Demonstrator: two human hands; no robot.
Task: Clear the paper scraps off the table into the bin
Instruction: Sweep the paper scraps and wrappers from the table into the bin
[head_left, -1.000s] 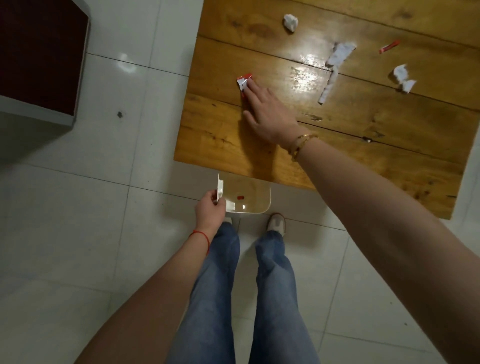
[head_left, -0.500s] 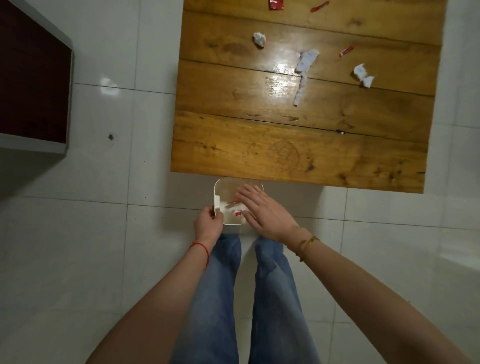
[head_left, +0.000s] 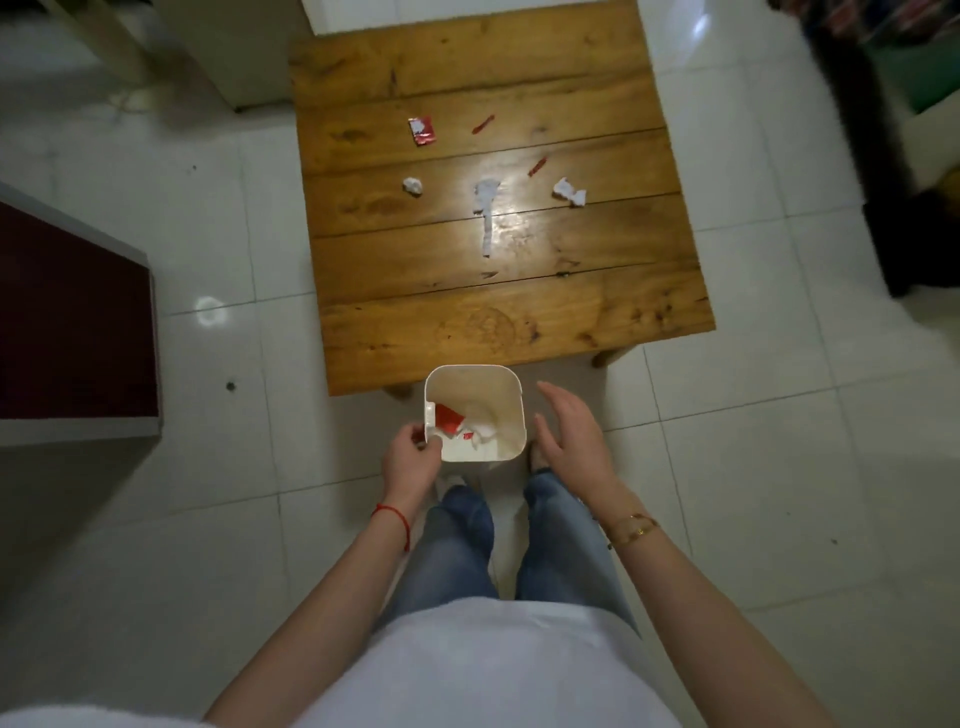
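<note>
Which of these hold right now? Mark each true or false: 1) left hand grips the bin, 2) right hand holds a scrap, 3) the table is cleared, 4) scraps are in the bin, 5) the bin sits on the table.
1) True: the left hand grips the bin at its rim.
2) False: the right hand is open and empty beside the bin.
3) False: scraps remain on the table, including a long white strip and a red wrapper.
4) True: red and white scraps lie inside.
5) False: it is held off the table's near edge, over the floor.

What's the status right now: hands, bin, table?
Left hand grips bin rim. Right hand open, empty, beside bin. Scraps in bin; six still on table. Nothing in the way.
</note>
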